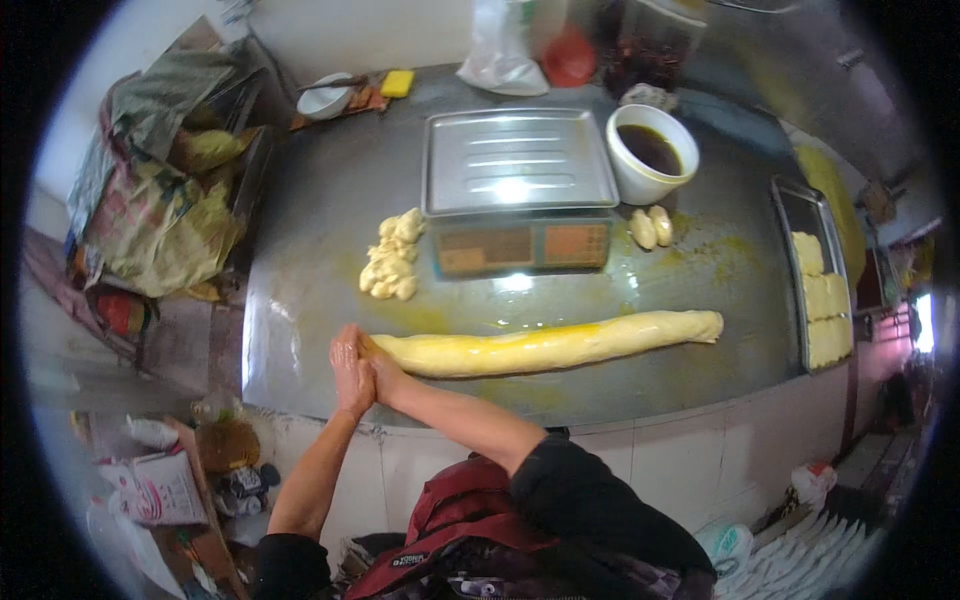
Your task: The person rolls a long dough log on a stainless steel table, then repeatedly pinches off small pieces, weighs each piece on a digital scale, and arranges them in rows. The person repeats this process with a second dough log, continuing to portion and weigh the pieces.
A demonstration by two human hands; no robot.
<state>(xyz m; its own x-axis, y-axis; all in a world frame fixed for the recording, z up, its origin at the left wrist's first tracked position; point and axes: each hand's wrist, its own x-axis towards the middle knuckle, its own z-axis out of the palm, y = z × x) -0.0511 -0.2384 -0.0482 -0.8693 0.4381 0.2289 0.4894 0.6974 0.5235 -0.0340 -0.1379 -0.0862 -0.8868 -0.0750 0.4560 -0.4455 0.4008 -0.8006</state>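
A long roll of dough [525, 349], streaked with yellow oil, lies across the metal work table. At its left end my left hand [352, 375] and my right hand [381, 367] are pressed together, touching the dough's tip. How far the fingers close around the dough is hidden between the palms. Beyond the roll stands a digital scale with a steel pan [521, 161]. A pile of small dough lumps [391, 259] sits to the left of the scale. To its right lie two small oiled dough pieces [650, 227], in front of a white tub of dark oil [652, 154].
A metal tray [806, 277] of dough pieces rests at the table's right edge. Along the back are a white bowl [325, 97], a yellow sponge [397, 84], a plastic bag [504, 60] and a red container [568, 58]. Cloth-covered trays [165, 217] stand left of the table.
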